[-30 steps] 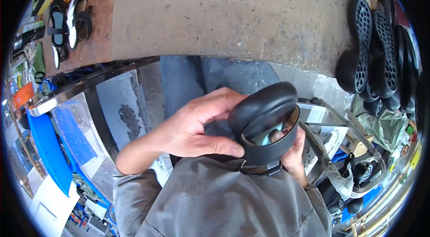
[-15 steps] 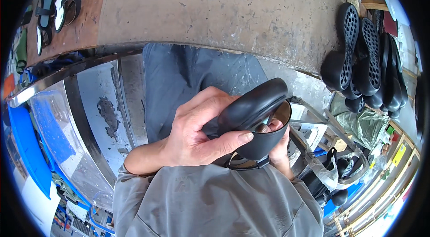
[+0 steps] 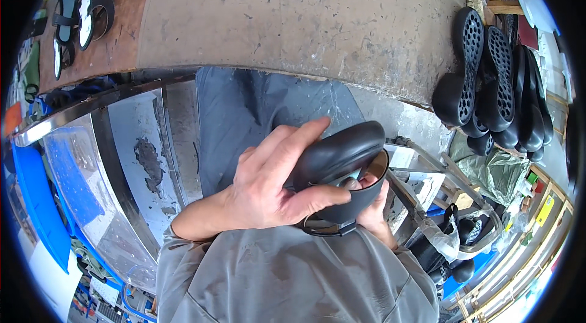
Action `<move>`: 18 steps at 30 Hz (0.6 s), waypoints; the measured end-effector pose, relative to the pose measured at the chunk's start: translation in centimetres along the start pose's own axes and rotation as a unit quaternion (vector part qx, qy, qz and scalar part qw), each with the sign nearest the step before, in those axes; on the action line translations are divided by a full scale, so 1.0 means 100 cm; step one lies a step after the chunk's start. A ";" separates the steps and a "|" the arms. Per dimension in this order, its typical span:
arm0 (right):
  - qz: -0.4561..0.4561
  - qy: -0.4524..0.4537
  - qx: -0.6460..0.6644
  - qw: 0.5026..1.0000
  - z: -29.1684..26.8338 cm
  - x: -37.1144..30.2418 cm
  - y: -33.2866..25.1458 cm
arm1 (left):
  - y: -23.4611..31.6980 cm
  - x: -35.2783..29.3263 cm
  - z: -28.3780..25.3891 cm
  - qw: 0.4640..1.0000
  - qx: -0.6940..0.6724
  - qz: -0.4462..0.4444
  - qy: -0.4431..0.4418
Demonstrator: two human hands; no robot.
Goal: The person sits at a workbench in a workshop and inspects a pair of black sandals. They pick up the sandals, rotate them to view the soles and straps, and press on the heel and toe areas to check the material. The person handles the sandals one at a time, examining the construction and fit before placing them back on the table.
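A black sandal (image 3: 342,149) is held over my lap, its thick rounded sole turned up and its broad black band below. Across the sole's left side lies my left hand (image 3: 262,183), with the thumb pressed on the band and the index finger raised off the sole. My right hand (image 3: 373,207) grips the sandal from the right. Its fingertips show inside the band's opening, while most of that hand is hidden behind the sandal. A thin black strap (image 3: 329,231) hangs beneath, close to my grey apron.
Ahead is a worn brown worktable (image 3: 293,12), with finished sandals (image 3: 70,12) at its far left. Several black soles (image 3: 470,73) hang at its right edge. A metal-framed stand (image 3: 122,94) is at left, and a metal frame (image 3: 427,170) at right.
The sandal has shifted slightly down and left in the view. My left index finger has lifted away from the sole, and the thumb has slid further right along the band.
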State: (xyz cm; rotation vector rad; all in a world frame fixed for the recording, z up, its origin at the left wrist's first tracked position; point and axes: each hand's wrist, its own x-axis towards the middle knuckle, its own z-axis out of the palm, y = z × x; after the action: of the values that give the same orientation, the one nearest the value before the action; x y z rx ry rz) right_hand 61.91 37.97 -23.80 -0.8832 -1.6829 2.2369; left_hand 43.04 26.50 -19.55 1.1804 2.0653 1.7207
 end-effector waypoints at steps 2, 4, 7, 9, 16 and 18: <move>-0.010 -0.011 -0.011 1.000 0.002 -0.001 0.002 | 0.002 -0.003 0.000 1.000 0.026 -0.001 -0.003; -0.017 -0.026 -0.019 0.999 0.003 -0.001 -0.003 | 0.002 -0.004 -0.002 0.999 0.048 0.015 -0.002; -0.020 -0.030 -0.030 0.999 0.008 -0.002 -0.003 | 0.000 -0.006 -0.005 0.996 0.063 0.061 0.018; -0.022 -0.031 -0.033 0.999 0.011 -0.004 -0.004 | -0.003 -0.010 -0.004 0.993 0.060 0.090 0.046; -0.027 -0.035 0.056 0.997 0.024 -0.006 -0.018 | 0.011 -0.007 -0.017 0.995 -0.081 0.058 -0.016; -0.031 -0.043 0.051 0.997 0.026 -0.010 -0.019 | 0.018 -0.012 -0.025 0.995 -0.073 0.051 -0.037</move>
State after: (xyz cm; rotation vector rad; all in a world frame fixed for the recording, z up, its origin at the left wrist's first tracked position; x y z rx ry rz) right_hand 60.91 35.98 -21.30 -0.7123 -1.5924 2.3259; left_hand 43.11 23.87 -17.64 1.3034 1.8329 1.8088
